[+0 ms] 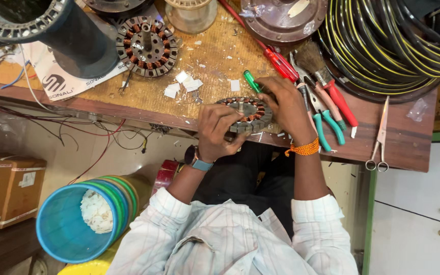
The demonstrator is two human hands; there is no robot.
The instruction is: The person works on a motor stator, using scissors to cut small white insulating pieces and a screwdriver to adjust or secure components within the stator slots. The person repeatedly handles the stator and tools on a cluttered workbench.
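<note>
A round motor stator (248, 113) with copper windings lies at the near edge of the wooden workbench (403, 145). My left hand (219, 131), with a wristwatch on its wrist, grips the stator's near left rim. My right hand (283, 104), an orange thread band on its wrist, rests on the stator's right side and holds a green-handled tool (251, 81) that points up and left. The tool's tip is hidden under the fingers.
A second wound stator (146, 46) sits farther back left, near a dark cylinder (77, 43). Red screwdriver (280, 62), brush (314, 63), green-handled pliers (327, 122) and scissors (380, 140) lie to the right. Black-and-yellow cable coil (388, 40) at top right. Blue bucket (64, 229) below.
</note>
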